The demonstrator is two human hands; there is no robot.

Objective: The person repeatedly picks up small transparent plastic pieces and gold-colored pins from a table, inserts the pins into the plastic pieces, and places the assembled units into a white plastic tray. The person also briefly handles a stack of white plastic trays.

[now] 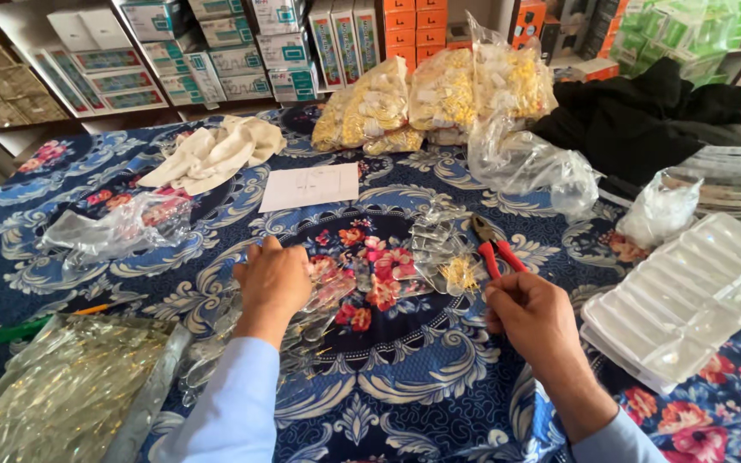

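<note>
A table covered by a dark blue cloth [405,403] with pale scrollwork and red-pink flowers fills the view, and both of the person's hands rest on it near the middle. The left hand [274,279] lies palm down with the fingers spread loosely over a small clear plastic bag [329,287], pressing it to the cloth rather than gripping it. The right hand [531,310] is curled into a loose fist, thumb against the fingers; it may pinch something tiny, but that is too small to tell. Just above this hand, touching or nearly touching its knuckles, lie red-handled pliers [492,249], their dark nose pointing away, beside a crumpled clear bag holding small yellow pieces [449,257]. To the right sits a stack of white compartment trays [687,296], and to the lower left a clear packet of thin glassy strips [70,390] with a green pen [23,327] beside it. Farther off are a white sheet of paper [310,186], a cream cloth [216,153], an empty clear bag [117,227], bulging bags of yellow and white parts [439,94], and a heap of black fabric [645,111]. Behind the table, shelves [53,17] carry rows of small boxes, pale green and white at the left, orange in the middle.
</note>
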